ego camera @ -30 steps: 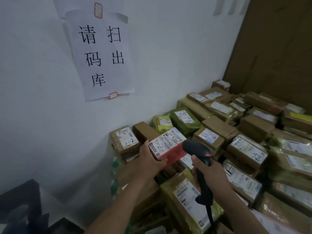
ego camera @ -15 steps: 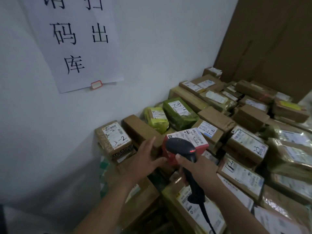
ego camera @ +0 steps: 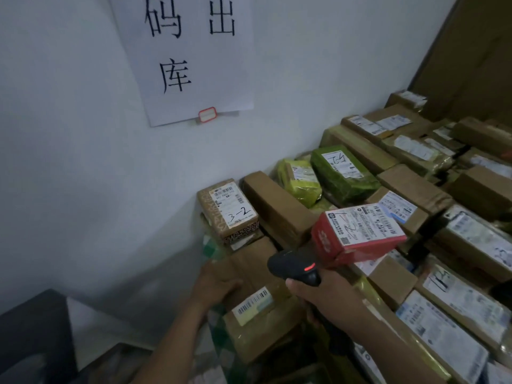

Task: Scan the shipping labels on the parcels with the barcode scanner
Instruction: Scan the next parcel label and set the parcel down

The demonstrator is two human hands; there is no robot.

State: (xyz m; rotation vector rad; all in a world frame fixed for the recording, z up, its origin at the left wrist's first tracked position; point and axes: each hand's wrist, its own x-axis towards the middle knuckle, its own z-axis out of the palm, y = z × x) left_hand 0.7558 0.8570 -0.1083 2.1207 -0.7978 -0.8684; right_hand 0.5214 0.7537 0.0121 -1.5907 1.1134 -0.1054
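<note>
Head view showed me the black barcode scanner [ego camera: 295, 268], red light lit, gripped by the right hand [ego camera: 327, 296]; beside it, the left hand [ego camera: 219, 284] clasped a brown parcel [ego camera: 257, 325].

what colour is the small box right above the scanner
The box is red, white label on top; head view shows it.
</note>
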